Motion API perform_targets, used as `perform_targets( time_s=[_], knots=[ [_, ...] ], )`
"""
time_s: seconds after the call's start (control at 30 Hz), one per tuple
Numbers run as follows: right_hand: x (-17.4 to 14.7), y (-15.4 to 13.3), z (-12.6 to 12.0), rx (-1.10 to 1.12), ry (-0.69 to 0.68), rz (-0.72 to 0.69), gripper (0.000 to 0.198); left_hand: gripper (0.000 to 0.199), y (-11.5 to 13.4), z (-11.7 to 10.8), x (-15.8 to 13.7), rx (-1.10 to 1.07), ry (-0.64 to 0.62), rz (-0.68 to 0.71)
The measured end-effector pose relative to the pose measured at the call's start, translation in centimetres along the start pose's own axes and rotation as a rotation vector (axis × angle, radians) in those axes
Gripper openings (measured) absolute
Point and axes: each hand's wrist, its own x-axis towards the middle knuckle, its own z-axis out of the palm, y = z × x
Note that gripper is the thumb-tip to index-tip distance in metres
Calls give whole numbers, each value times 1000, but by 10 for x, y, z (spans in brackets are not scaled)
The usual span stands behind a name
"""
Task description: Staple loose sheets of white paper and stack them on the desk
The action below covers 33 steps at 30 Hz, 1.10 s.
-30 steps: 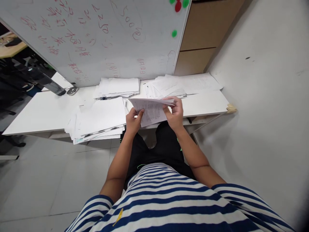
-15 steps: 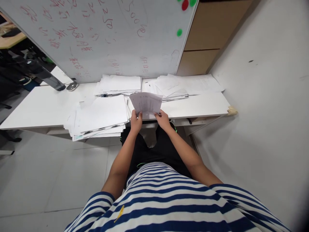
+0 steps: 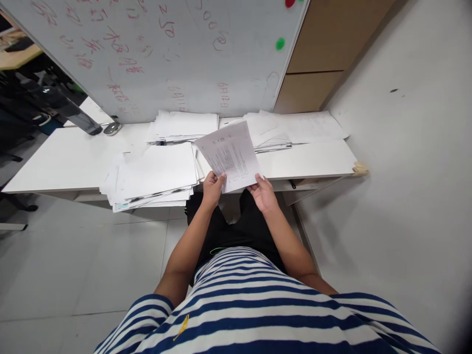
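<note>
A printed sheet of paper (image 3: 232, 155) is held up over the desk's front edge, tilted to one side, with lines of text facing me. My left hand (image 3: 214, 188) is closed on its lower left edge, thumb on the printed face. At the lower right corner my right hand (image 3: 263, 192) pinches the sheet between thumb and fingers. Left of the hands lies a large uneven stack of papers (image 3: 158, 169), its front overhanging the desk edge. Behind it is a second paper stack (image 3: 186, 124). More loose papers (image 3: 306, 128) lie at the back right.
The white desk (image 3: 66, 162) runs along a whiteboard (image 3: 147, 64) with red handwriting. A dark bottle (image 3: 79, 118) and a computer mouse (image 3: 112, 129) are at the back left. Cardboard boxes (image 3: 317, 54) stand behind; a white wall (image 3: 413, 162) bounds the right side.
The sheet, bent and leaning back before, now shows flatter and more of its face, turned askew. My right hand has shifted right and down, its palm turned more upward.
</note>
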Motion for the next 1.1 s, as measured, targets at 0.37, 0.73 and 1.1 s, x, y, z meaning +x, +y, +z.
perform_targets(
  time_s=[0.37, 0.73, 1.1],
  knots=[
    [-32, 30, -88, -339, 241, 36, 41, 29, -14, 17, -13, 527, -130, 159],
    [-49, 7, -126, -81, 309, 5, 37, 51, -17, -5, 88, 1123, -193, 460],
    [-32, 3, -108, -70, 194, 21, 38, 41, -25, -9, 79, 1026, -131, 489]
  ],
)
